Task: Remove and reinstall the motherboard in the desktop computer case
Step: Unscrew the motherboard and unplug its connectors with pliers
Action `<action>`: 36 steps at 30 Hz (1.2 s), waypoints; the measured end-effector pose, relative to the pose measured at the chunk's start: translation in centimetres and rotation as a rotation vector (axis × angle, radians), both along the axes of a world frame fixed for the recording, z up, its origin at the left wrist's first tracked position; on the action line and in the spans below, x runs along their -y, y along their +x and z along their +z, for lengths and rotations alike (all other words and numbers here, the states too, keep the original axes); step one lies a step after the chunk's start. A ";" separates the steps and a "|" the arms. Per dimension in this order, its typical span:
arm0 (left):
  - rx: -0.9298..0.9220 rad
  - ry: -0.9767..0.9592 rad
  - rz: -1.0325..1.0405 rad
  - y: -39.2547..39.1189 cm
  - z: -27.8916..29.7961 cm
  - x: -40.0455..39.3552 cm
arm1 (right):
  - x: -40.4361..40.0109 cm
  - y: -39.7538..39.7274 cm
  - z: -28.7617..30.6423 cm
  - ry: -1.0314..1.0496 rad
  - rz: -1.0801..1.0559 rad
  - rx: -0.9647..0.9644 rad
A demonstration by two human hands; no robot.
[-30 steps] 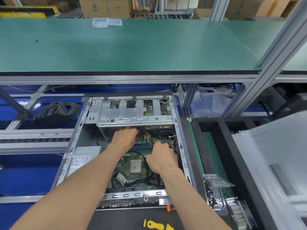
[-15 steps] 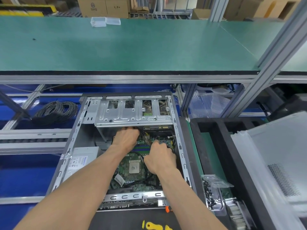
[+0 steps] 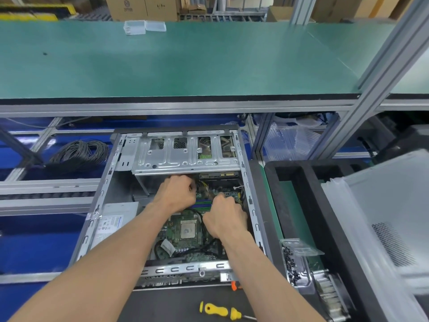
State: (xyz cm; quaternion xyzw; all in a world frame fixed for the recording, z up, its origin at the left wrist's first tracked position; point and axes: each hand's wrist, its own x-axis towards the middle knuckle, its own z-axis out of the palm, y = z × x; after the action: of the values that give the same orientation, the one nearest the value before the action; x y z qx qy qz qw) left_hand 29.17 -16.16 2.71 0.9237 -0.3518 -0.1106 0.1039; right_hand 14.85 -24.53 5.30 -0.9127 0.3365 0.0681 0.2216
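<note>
Inside case [image 3: 104,198]: mobo [image 3: 185,231], both hands [image 3: 177,194] w/ fingers curled.

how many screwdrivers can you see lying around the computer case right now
2: a yellow-handled screwdriver lies on the black mat nearest the camera; an orange handle tip pokes out beside the right forearm, mostly hidden.

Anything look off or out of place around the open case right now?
Nothing stands out. The grey open computer case lies flat, both hands work over the green motherboard, and the yellow-handled screwdriver lies in front of it.
</note>
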 end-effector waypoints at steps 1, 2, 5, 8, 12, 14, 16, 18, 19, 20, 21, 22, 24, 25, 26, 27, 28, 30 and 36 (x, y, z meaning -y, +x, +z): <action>-0.029 -0.053 0.039 -0.1 0.1 0.0 | 0.0 0.0 0.1 0.000 -0.009 0.007; -0.029 -0.087 0.084 -0.2 0.0 0.1 | 0.0 0.0 0.1 0.000 -0.017 0.013; 0.010 -0.100 0.193 -0.3 -0.7 0.3 | 0.0 0.0 0.3 0.010 -0.031 0.017; 0.021 0.024 0.148 -0.2 -1.1 0.7 | 0.1 -0.1 0.3 0.011 -0.031 0.015; -0.030 0.140 0.070 0.2 -0.5 1.2 | 0.2 0.0 0.1 0.012 -0.028 0.011; -0.002 0.184 0.017 0.2 -0.6 1.4 | 0.2 0.0 0.1 0.008 -0.028 0.013; 0.054 0.187 -0.025 0.0 -1.0 1.7 | 0.1 0.0 0.1 0.006 -0.025 0.014; 0.088 0.199 -0.040 -0.1 -1.3 2.3 | 0.1 0.0 0.0 0.005 -0.020 0.012; 0.093 0.205 -0.037 0.0 -1.4 2.5 | 0.1 0.0 0.0 0.004 -0.018 0.010; 0.096 0.210 -0.029 0.1 -1.5 2.8 | 0.2 0.0 0.0 0.004 -0.018 0.009; 0.098 0.215 -0.017 0.2 -1.7 2.9 | 0.2 0.0 0.0 0.004 -0.017 0.009; 0.103 0.214 -0.006 0.3 -1.8 3.1 | 0.2 0.0 0.0 0.005 -0.018 0.010; 0.117 0.209 0.010 0.3 -2.0 3.2 | 0.2 0.0 0.1 0.005 -0.016 0.012; 0.125 0.197 0.015 0.3 -2.1 3.2 | 0.1 0.0 0.1 0.005 -0.015 0.014; 0.125 0.181 0.016 0.3 -2.1 3.2 | 0.1 0.0 0.0 0.005 -0.013 0.016; 0.111 0.163 0.017 0.3 -2.1 3.1 | 0.1 0.0 0.0 0.004 -0.012 0.017; 0.089 0.156 0.015 0.3 -2.0 3.0 | 0.1 0.1 0.0 0.002 -0.011 0.018; 0.071 0.169 0.008 0.3 -1.9 3.0 | 0.2 0.1 0.0 0.000 -0.015 0.020; 0.234 0.230 -0.027 -0.8 -2.3 3.5 | 0.0 0.2 0.0 -0.004 -0.011 0.025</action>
State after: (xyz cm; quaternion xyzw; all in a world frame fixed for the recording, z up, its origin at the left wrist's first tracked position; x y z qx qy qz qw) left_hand 28.38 -19.70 0.43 0.9313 -0.3588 -0.0430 -0.0459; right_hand 15.02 -24.54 5.34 -0.9120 0.3389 0.0547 0.2244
